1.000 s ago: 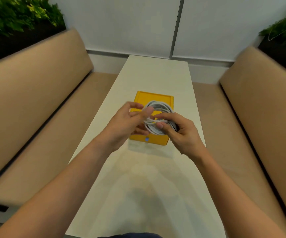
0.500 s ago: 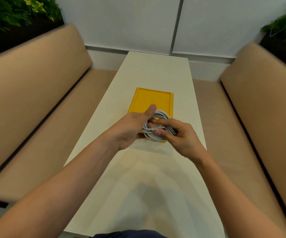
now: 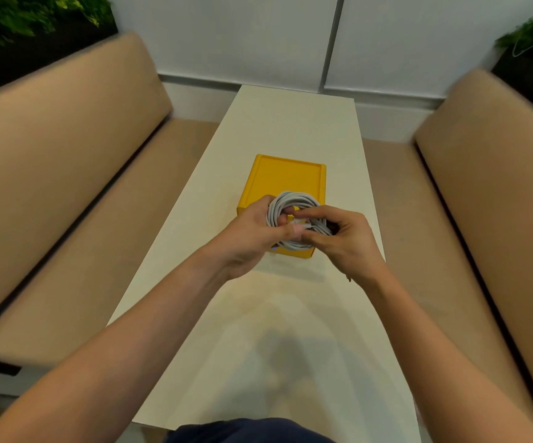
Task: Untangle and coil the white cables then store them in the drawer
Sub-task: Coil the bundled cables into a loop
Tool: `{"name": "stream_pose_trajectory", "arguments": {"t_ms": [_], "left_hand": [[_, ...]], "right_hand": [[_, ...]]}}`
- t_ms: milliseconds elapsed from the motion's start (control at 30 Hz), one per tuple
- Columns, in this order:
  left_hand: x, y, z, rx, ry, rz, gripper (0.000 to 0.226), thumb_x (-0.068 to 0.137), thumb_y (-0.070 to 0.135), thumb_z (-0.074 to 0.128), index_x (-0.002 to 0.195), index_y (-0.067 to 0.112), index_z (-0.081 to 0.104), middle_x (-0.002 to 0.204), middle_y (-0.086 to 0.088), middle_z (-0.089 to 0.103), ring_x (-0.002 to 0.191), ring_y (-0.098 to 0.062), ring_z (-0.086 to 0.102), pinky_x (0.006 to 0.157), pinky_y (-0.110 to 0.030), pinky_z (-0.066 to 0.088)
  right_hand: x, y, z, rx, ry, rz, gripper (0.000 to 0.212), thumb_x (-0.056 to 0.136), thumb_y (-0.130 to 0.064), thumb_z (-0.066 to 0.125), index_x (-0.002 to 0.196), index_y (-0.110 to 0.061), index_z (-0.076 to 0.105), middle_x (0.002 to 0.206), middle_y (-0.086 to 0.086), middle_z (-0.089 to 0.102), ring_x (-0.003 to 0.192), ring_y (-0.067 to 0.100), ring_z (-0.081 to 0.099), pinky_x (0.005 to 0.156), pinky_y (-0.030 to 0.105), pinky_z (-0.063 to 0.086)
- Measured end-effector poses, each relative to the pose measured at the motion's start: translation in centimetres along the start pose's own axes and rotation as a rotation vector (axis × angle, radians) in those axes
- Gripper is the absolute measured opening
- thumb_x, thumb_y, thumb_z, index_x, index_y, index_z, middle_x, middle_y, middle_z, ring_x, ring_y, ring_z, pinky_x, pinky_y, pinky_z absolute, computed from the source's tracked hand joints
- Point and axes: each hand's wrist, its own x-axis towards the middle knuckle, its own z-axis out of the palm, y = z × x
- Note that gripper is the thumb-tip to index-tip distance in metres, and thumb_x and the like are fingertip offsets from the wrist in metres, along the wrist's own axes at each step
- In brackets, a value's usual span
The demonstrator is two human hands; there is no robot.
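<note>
**Coil wound, loose end being tucked, drawer right below**

Both hands are on the coil of white cable [image 3: 293,202], and it's a tidy ring, many turns stacked together, tilted so its opening faces up toward the camera. The left hand [image 3: 252,231] grips the ring's left side, fingers curled through and around the bundle. The right hand [image 3: 348,241] clamps the right side, and thumb and forefinger pinch what looks like the cable end [image 3: 302,222] against the turns. My read: this is the finishing tuck before storing.

Now the relation that matters. The coil hangs in the air over the near end of the yellow drawer box [image 3: 287,177], which sits on the white table [image 3: 290,123] with its long axis running away from the person. Its near face, where I'd judge the drawer pulls out, lies directly under the hands and is largely hidden. I can't tell whether it's open at all.

Both hands are about equally close to that face, so either could let go to pull while the other holds the ring. Loosen too early and those turns may spring apart.
</note>
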Motion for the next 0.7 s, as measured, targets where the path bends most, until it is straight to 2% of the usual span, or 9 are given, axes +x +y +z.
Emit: {"name": "stream_pose_trajectory", "arguments": {"t_ms": [100, 200, 333, 400, 467, 500, 567, 633, 700], "left_hand": [[0.1, 0.3, -0.2, 0.045, -0.012, -0.026, 0.048, 0.090, 0.005, 0.075, 0.132, 0.006, 0.052, 0.123, -0.030, 0.060, 0.119, -0.041, 0.064, 0.100, -0.047, 0.056], [0.1, 0.4, -0.5, 0.046, -0.041, -0.049, 0.047, 0.092, 0.004, 0.073, 0.134, 0.006, 0.052, 0.125, -0.029, 0.060, 0.121, -0.043, 0.062, 0.100, -0.053, 0.054], [0.2, 0.4, -0.8, 0.051, -0.048, -0.054, 0.048, 0.090, 0.002, 0.073, 0.135, 0.004, 0.054, 0.122, -0.029, 0.061, 0.121, -0.042, 0.063, 0.100, -0.056, 0.054], [0.4, 0.5, -0.6, 0.053, -0.024, -0.047, 0.051, 0.086, 0.006, 0.075, 0.133, 0.004, 0.054, 0.112, -0.022, 0.062, 0.117, -0.043, 0.064, 0.099, -0.056, 0.053], [0.5, 0.5, -0.4, 0.079, 0.024, -0.027, 0.055, 0.079, 0.015, 0.078, 0.128, 0.004, 0.055, 0.104, -0.017, 0.059, 0.105, -0.038, 0.066, 0.099, -0.056, 0.053], [0.5, 0.4, -0.3, 0.101, 0.045, -0.012, 0.056, 0.077, 0.021, 0.079, 0.125, 0.004, 0.055, 0.101, -0.017, 0.057, 0.100, -0.035, 0.064, 0.098, -0.055, 0.053], [0.6, 0.2, 0.1, 0.163, 0.074, 0.021, 0.055, 0.080, 0.028, 0.084, 0.120, 0.004, 0.054, 0.099, -0.020, 0.055, 0.093, -0.031, 0.062, 0.092, -0.046, 0.057], [0.6, 0.0, 0.6, 0.241, 0.107, 0.063, 0.040, 0.089, 0.022, 0.080, 0.114, 0.006, 0.054, 0.092, -0.009, 0.052, 0.083, -0.016, 0.056, 0.077, -0.027, 0.054], [0.6, -0.3, 0.8, 0.309, 0.147, 0.094, 0.027, 0.093, 0.018, 0.075, 0.107, 0.011, 0.053, 0.087, 0.000, 0.050, 0.077, -0.009, 0.051, 0.068, -0.020, 0.048]], "right_hand": [[-0.3, -0.8, -0.2, -0.019, -0.050, 0.003, 0.028, 0.083, -0.017, 0.083, 0.111, -0.021, 0.079, 0.104, -0.007, 0.078, 0.097, 0.011, 0.074, 0.088, 0.034, 0.060], [-0.6, -1.5, -1.4, -0.033, -0.185, 0.047, 0.029, 0.094, -0.018, 0.073, 0.122, -0.025, 0.074, 0.087, -0.019, 0.074, 0.070, 0.000, 0.066, 0.066, 0.016, 0.050], [-0.6, -1.2, -2.1, -0.036, -0.258, 0.054, 0.033, 0.104, -0.016, 0.059, 0.126, -0.036, 0.072, 0.066, -0.010, 0.055, 0.061, 0.021, 0.038, 0.057, 0.034, 0.038], [-0.5, -1.3, -1.7, -0.048, -0.215, 0.066, 0.032, 0.103, -0.012, 0.060, 0.124, -0.031, 0.073, 0.064, -0.017, 0.059, 0.056, 0.011, 0.045, 0.056, 0.027, 0.041], [-0.4, -1.5, -1.2, -0.106, -0.150, 0.052, 0.032, 0.101, -0.011, 0.062, 0.122, -0.031, 0.074, 0.077, -0.025, 0.071, 0.069, 0.000, 0.064, 0.064, 0.019, 0.051], [-0.2, -1.3, -0.9, -0.169, -0.110, 0.035, 0.032, 0.100, -0.014, 0.064, 0.121, -0.035, 0.074, 0.089, -0.022, 0.075, 0.080, 0.003, 0.069, 0.071, 0.025, 0.056], [0.1, -0.6, -0.7, -0.311, -0.058, 0.010, 0.030, 0.099, -0.019, 0.064, 0.117, -0.040, 0.075, 0.101, -0.013, 0.077, 0.086, 0.008, 0.070, 0.077, 0.029, 0.057], [0.3, -0.5, -0.7, -0.377, -0.028, 0.002, 0.029, 0.099, -0.015, 0.063, 0.116, -0.032, 0.077, 0.103, -0.009, 0.077, 0.084, 0.000, 0.067, 0.075, 0.017, 0.052], [0.3, -0.9, -0.6, -0.433, -0.047, -0.017, 0.028, 0.098, -0.012, 0.063, 0.118, -0.026, 0.078, 0.105, -0.007, 0.077, 0.085, -0.003, 0.063, 0.075, 0.009, 0.048]]}}
